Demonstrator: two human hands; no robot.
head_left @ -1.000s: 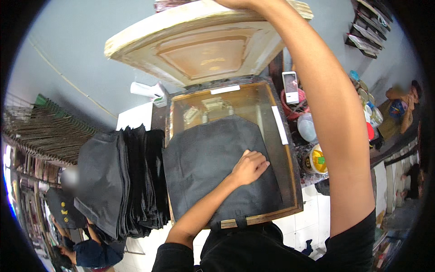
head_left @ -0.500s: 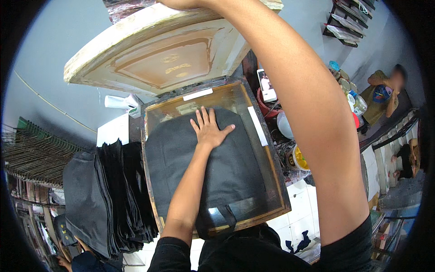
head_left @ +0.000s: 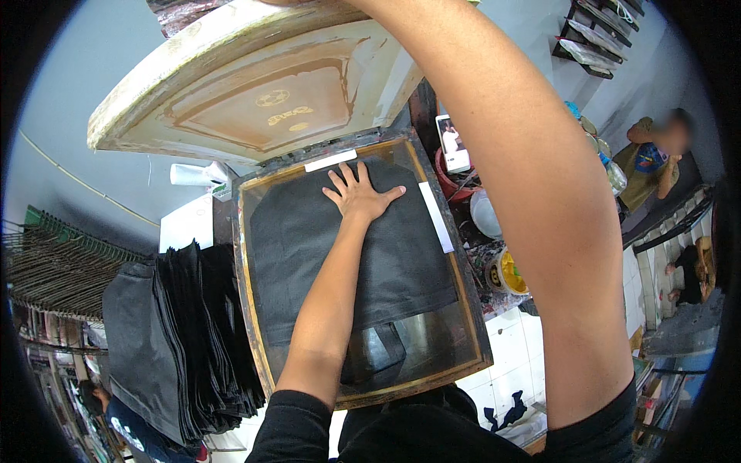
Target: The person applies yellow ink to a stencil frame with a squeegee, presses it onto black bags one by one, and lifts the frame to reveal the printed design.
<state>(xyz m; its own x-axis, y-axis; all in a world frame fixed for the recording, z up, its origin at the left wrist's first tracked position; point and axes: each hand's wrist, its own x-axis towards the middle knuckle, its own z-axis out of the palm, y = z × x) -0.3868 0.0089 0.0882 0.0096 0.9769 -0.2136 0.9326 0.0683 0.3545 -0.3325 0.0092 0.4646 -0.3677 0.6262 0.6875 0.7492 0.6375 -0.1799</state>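
Observation:
A black fabric bag point(head_left: 401, 255) lies on a glass-topped board point(head_left: 463, 324) with a wooden border. My left hand point(head_left: 360, 199) rests flat on the bag's far part, fingers spread. A strap loop point(head_left: 392, 343) sticks out at the bag's near edge. Behind the board a screen printing frame point(head_left: 262, 100) stands tilted up, with a small ball design and lettering in its mesh. My right arm reaches up across the view to the frame's top edge. Only a sliver of my right hand point(head_left: 297, 2) shows there, holding that edge; its fingers are mostly cut off.
A thick stack of black fabric pieces point(head_left: 204, 339) hangs at the left, near a wire drying rack point(head_left: 69, 262). White strips point(head_left: 437, 216) edge the board. Right of it are a phone point(head_left: 453, 144), a yellow paint tub point(head_left: 509, 272) and jars. Other people sit at far right and lower left.
My left hand and the bag have slid a little away from me, baring more glass at the near end. The raised frame has shifted slightly left in view.

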